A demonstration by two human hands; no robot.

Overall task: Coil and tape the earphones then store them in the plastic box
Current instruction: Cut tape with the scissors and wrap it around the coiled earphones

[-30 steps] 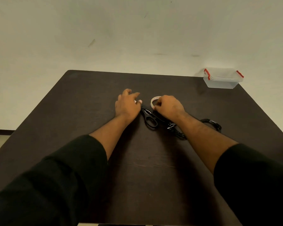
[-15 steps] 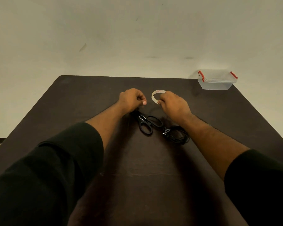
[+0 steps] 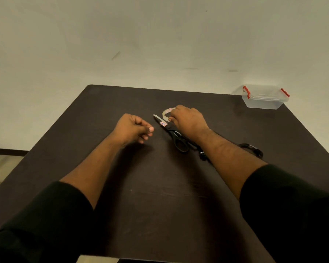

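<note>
Black, soft coiled earphones [image 3: 252,149] lie on the dark surface [image 3: 103,111] behind our right hand [image 3: 188,121], which grips the translucent tape roll [image 3: 166,112]; our left hand [image 3: 133,130] pinches together, seemingly on tape. Light and springy, we judge; hold across the bundled loops.
</note>
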